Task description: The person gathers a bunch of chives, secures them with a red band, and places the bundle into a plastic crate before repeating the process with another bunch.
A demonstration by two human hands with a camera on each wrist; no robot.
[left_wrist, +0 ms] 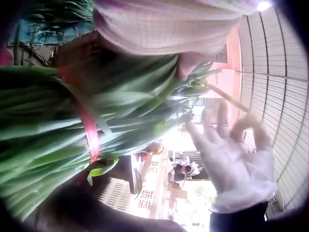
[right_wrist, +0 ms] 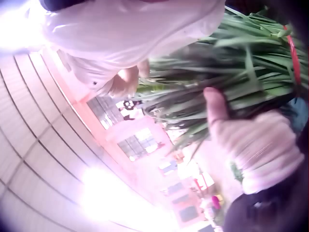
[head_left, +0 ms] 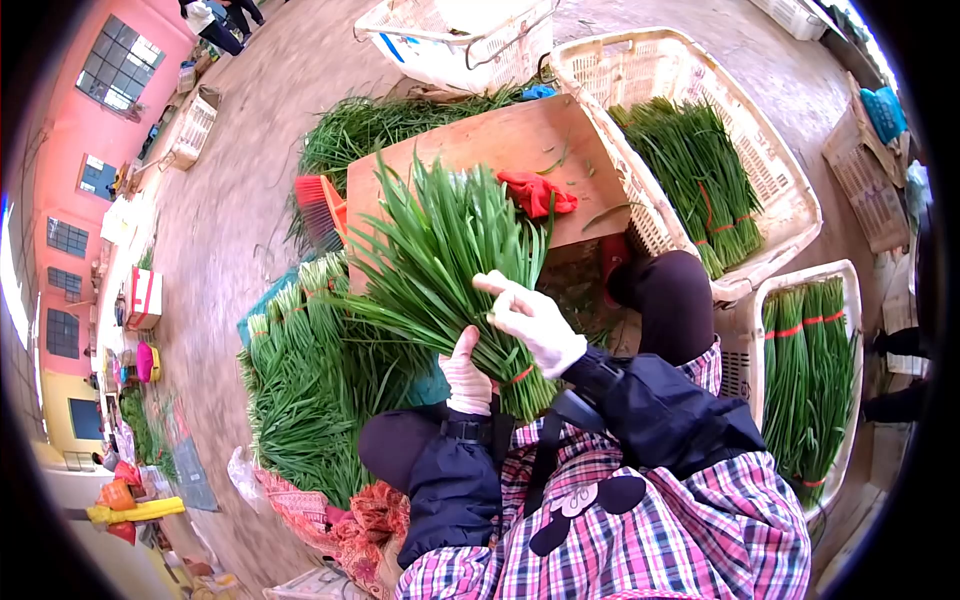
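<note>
A big bunch of garlic chives [head_left: 450, 230] lies across my lap, leaf tips pointing forward. My left hand [head_left: 466, 380], in a knit glove with bare thumb tip, grips it from the left side. A red band [left_wrist: 89, 128] circles the bunch near the stem ends. Over the leaves on the right is my white-gloved right hand [head_left: 535, 325]. In the left wrist view, its thumb and forefinger pinch a thin yellowish chive leaf [left_wrist: 224, 96] that reaches out from the bunch; the other fingers are spread.
A board [head_left: 400, 185] with a red cloth [head_left: 538, 194] stands ahead, a red brush [head_left: 322, 210] at its left. Loose chives [head_left: 320, 400] are heaped on my left. To the right, white crates [head_left: 790, 190] hold banded bunches [head_left: 690, 180].
</note>
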